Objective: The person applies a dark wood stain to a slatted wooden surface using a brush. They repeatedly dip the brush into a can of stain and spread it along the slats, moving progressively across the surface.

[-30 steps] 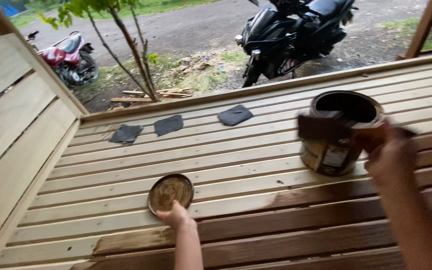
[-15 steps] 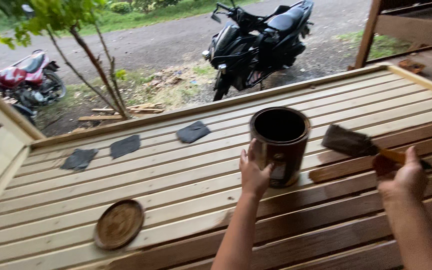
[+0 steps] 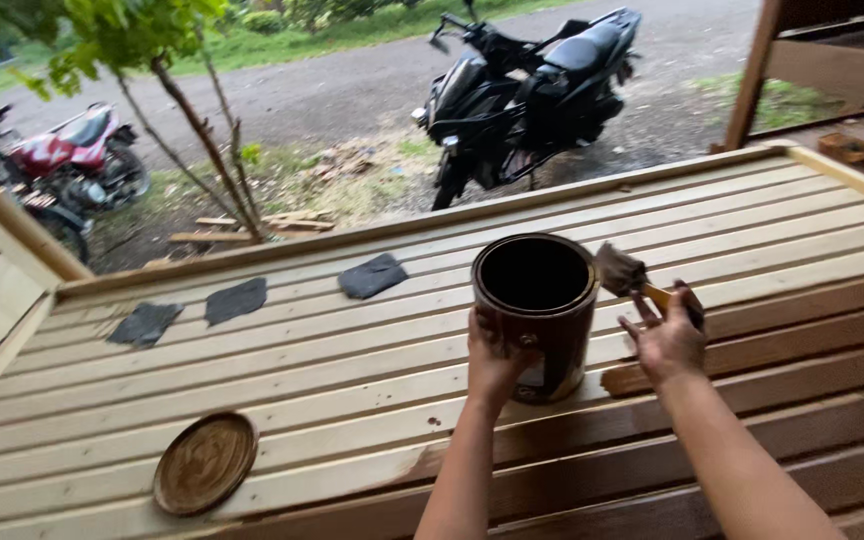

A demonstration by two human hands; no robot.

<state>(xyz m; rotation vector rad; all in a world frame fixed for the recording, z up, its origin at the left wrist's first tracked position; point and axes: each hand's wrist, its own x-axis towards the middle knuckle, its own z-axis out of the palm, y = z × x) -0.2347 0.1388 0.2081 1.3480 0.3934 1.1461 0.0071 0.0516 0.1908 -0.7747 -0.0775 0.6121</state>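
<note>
An open dark paint can stands on the slatted wooden deck. My left hand grips the near side of the can. My right hand holds a paintbrush by its handle, with the dark bristles close to the can's right rim. The can's round lid lies flat on the planks at the lower left. The nearest planks are stained brown, the farther ones are pale bare wood.
Three dark sandpaper pieces lie in a row near the deck's far edge. A black motorcycle and a red one are parked on the ground beyond. A thin tree grows by the edge. A wooden post rises at right.
My left hand left the lid and took hold of the can. The brush in my right hand has moved in toward the can's rim. The view shifted left.
</note>
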